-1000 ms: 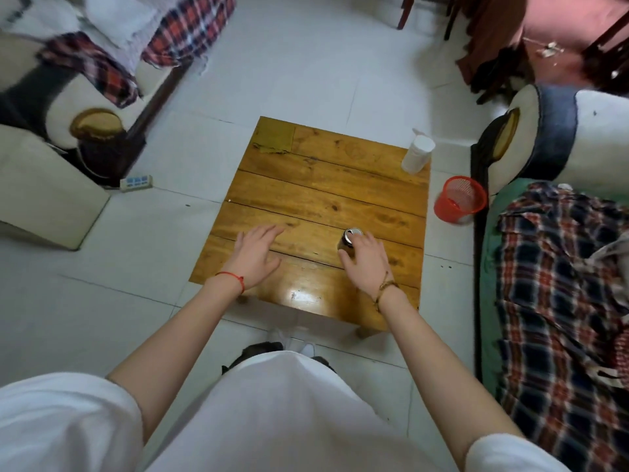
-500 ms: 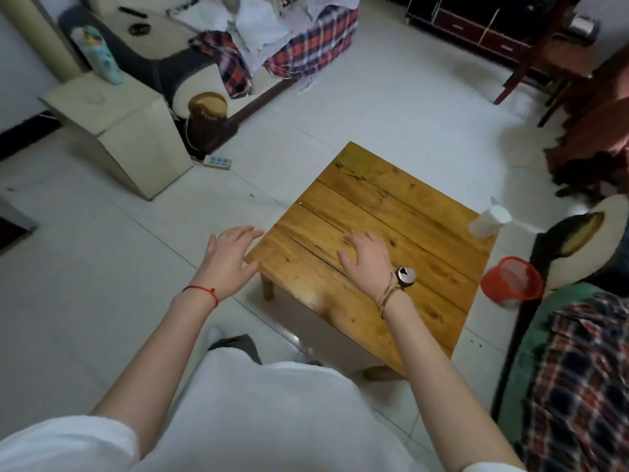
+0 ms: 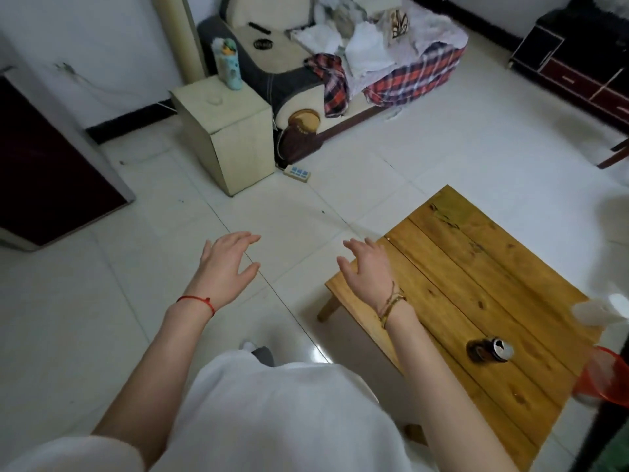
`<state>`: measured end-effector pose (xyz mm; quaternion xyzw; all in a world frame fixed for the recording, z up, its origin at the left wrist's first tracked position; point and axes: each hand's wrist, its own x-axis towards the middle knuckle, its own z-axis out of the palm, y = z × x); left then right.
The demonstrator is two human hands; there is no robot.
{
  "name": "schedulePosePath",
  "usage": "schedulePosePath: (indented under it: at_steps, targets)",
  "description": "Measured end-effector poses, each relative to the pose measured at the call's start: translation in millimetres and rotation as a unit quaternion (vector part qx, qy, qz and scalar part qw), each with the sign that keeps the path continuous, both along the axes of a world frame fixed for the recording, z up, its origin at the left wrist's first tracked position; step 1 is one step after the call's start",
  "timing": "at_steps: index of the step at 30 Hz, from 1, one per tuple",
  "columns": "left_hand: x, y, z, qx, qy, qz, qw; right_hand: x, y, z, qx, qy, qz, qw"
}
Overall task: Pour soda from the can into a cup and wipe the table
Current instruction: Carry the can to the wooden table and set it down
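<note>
Head view. The can (image 3: 490,350) stands upright on the table (image 3: 476,267), near its right edge, top apparently open, though blur leaves this uncertain. The cup (image 3: 602,313), white and blurred at the frame's right border, stands at the table's far right corner, well apart from the can. A red bin (image 3: 602,376) sits on the floor just beyond that edge.

The left hand (image 3: 226,264) hovers over the floor tiles, left of the table, fingers spread and holding nothing. The right hand (image 3: 369,267) hovers above the table's left corner, fingers likewise apart and empty; whether it touches the wood cannot be told.

Step in hand: neither pouring nor wiping; both hands are free and the gaze is turned toward the room, away from can and cup. No cloth shows on the table. Judged from this, the next move calls for fetching a cloth, or for turning back, gripping the can and bringing it to the cup.
</note>
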<state>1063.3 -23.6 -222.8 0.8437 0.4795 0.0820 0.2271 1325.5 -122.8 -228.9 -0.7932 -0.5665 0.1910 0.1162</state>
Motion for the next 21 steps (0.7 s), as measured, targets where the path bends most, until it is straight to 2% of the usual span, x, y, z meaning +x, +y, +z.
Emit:
schedulePosePath:
  at_steps: [9, 21]
  targets:
    - [-104, 85, 24, 0.041, -0.038, 0.034, 0.998, -94, 122, 15, 0.05, 0.007, 0.05, 0.997]
    - [-163, 169, 28, 0.061, -0.031, 0.096, 0.993, -157, 232, 18, 0.051, 0.004, 0.129, 0.99]
